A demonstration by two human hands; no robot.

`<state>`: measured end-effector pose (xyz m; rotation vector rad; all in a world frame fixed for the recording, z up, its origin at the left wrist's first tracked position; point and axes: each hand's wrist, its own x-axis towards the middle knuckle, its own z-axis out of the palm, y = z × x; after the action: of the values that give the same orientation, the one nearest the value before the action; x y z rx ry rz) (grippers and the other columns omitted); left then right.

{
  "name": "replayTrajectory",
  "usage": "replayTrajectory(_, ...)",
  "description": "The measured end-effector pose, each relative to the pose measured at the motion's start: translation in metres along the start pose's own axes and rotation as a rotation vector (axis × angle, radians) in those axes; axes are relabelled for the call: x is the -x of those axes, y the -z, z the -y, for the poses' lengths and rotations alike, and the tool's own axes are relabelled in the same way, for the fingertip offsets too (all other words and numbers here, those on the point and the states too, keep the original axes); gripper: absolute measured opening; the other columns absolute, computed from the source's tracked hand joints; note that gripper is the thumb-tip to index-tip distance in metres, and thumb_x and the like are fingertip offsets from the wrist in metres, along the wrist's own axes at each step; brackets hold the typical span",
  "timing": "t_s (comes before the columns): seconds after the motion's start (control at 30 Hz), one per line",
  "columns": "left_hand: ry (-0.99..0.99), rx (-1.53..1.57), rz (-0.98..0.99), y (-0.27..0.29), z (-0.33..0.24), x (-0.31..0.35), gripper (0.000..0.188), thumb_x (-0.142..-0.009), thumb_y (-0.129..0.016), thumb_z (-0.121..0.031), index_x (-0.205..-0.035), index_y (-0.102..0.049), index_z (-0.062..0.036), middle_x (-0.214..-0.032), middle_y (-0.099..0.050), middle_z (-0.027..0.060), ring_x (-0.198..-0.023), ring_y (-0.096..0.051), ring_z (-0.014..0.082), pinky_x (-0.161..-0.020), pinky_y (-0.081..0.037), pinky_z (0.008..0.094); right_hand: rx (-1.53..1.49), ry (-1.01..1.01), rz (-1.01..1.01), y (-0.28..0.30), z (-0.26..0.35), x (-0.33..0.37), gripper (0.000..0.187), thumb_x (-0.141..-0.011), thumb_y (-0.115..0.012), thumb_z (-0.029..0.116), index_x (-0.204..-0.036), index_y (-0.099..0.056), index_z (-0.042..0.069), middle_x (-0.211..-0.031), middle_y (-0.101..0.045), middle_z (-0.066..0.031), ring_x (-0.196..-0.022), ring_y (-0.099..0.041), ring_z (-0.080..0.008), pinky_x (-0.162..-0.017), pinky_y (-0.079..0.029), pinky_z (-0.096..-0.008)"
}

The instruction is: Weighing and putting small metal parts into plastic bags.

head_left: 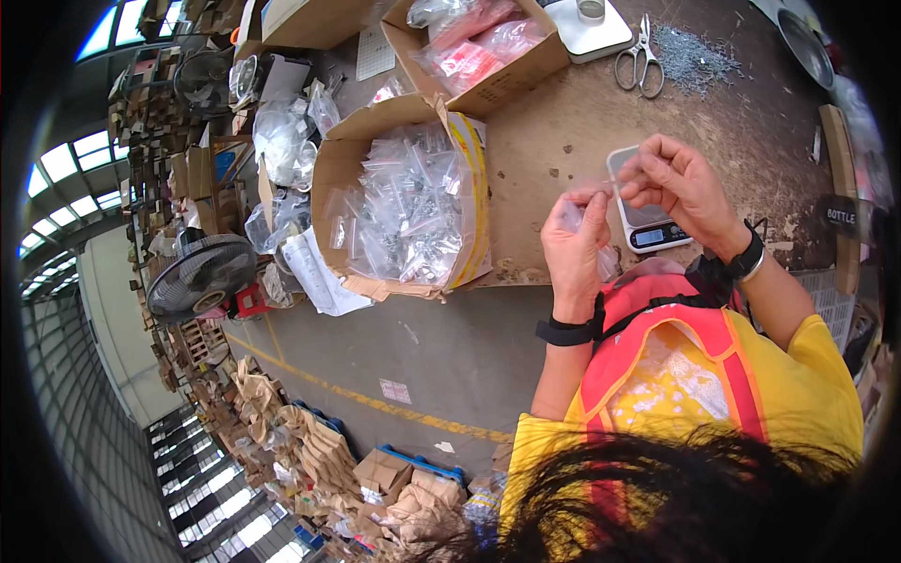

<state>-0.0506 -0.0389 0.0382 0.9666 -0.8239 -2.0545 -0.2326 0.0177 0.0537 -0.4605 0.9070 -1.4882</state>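
Over the near right of the workbench, my left hand (574, 246) pinches a small clear plastic bag (608, 264), whose film shows below the fingers. My right hand (683, 185) is closed at the fingertips close beside it; what these fingers hold is too small to make out. Beneath both hands lies a small white digital scale (646, 240) with a lit display, partly covered by the right hand. To the left, an open cardboard box (326, 188) holds many clear zip bags (408, 211) with small metal parts inside.
Farther back are scissors (642, 62), a heap of small metal screws (693, 58), a white device (589, 36) and a carton (511, 83) of red and clear bags. A wooden strip (838, 202) edges the right side. A black fan (201, 278) stands at left.
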Motion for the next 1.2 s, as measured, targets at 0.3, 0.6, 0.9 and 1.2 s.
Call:
replayTrajectory(0.3, -0.265, -0.621, 0.001, 0.001, -0.002, 0.004, 0.013, -0.101, -0.066, -0.014, -0.100, -0.066, -0.0015, -0.086, -0.067, -0.0011, -0.067, -0.051, 0.0022, -0.059, -0.040, 0.0196, 0.580, 0.083, -0.010, 0.017, -0.001, 0.004, 0.045, -0.088, -0.077, 0.009, -0.128, -0.056, 0.005, -0.098, -0.068, 0.0006, -0.088, -0.064, -0.0069, -0.077, -0.051, -0.0237)
replayTrajectory(0.6, -0.190, -1.128, -0.009, -0.004, -0.006, 0.007, 0.014, -0.096, -0.071, -0.013, -0.094, -0.065, -0.0002, -0.080, -0.065, 0.0045, -0.074, -0.059, 0.0104, -0.065, -0.047, 0.0276, 1.284, 0.568, -0.221, 0.023, -0.004, 0.009, 0.031, -0.083, -0.076, 0.007, -0.110, -0.062, 0.001, -0.096, -0.065, -0.0107, -0.088, -0.066, -0.0178, -0.077, -0.053, -0.0317)
replayTrajectory(0.9, -0.373, -0.894, 0.089, 0.002, 0.016, 0.005, 0.012, -0.086, -0.074, -0.003, -0.087, -0.063, 0.0019, -0.096, -0.063, 0.0173, -0.085, -0.062, 0.0298, -0.076, -0.050, 0.0367, 0.952, 0.224, -0.028, 0.014, -0.029, 0.016, 0.019, -0.088, -0.075, 0.015, -0.082, -0.065, 0.000, -0.073, -0.061, -0.0090, -0.073, -0.064, -0.0251, -0.070, -0.050, -0.0358)
replayTrajectory(1.2, -0.350, -1.118, -0.317, 0.025, 0.032, -0.001, 0.015, -0.092, -0.071, -0.011, -0.089, -0.063, 0.0010, -0.077, -0.064, 0.0126, -0.069, -0.061, 0.0191, -0.065, -0.050, 0.0337, 1.326, 0.401, -0.109, 0.062, -0.030, 0.024, 0.036, -0.077, -0.082, 0.017, -0.105, -0.063, 0.003, -0.105, -0.062, -0.0130, -0.104, -0.058, -0.0327, -0.093, -0.046, -0.0427)
